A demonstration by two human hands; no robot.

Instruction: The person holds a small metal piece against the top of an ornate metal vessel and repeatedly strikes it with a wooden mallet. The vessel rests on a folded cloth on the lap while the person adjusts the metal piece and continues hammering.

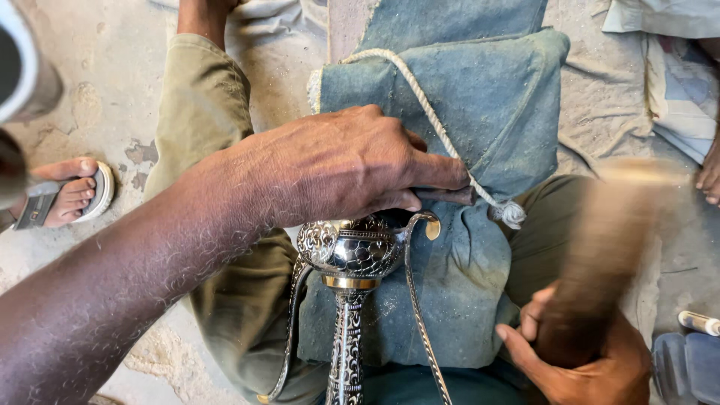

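An engraved silver metal vessel (350,251) with a brass ring, an ornate stem and thin curved metal handles stands between my knees, against a dusty blue cloth pad (480,112). My left hand (352,165) rests on top of the vessel and grips a thin dark metal tool (448,196) laid across the pad. My right hand (592,364) holds a wooden mallet (600,255), blurred with motion, at the lower right. A white rope (420,97) with a knotted end runs over the pad.
Another person's foot in a sandal (75,193) is on the dusty floor at left, and part of another foot (709,176) is at the right edge. A pale round object (22,64) fills the upper left corner. Blue and white items (694,352) lie at lower right.
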